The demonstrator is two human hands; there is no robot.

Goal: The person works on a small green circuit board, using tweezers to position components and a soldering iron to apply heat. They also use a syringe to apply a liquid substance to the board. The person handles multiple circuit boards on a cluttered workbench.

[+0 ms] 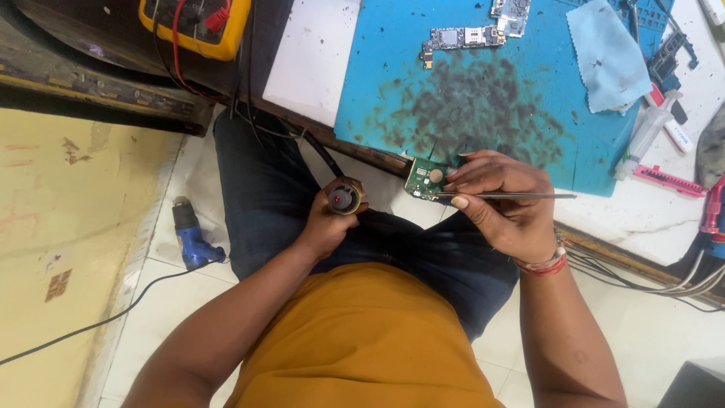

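Head view: left hand [326, 227] wrapped around a hot-air handpiece [346, 199], nozzle end turned toward the small green circuit board [424, 179] at the near edge of the blue mat [483, 106]. Right hand [502, 200] closed on thin tweezers [506, 196], fingertips pinning the board. Best done with nozzle kept just off the board, tweezers steady, board held level.

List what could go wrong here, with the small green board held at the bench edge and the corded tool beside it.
1. The small green circuit board is held past the edge of the blue work mat, over the lap; it could slip from the right hand and fall.
2. The left hand holds the cylindrical corded tool above the thighs; if hot, it might burn.
3. The thin metal tweezers could slip and scratch the board.
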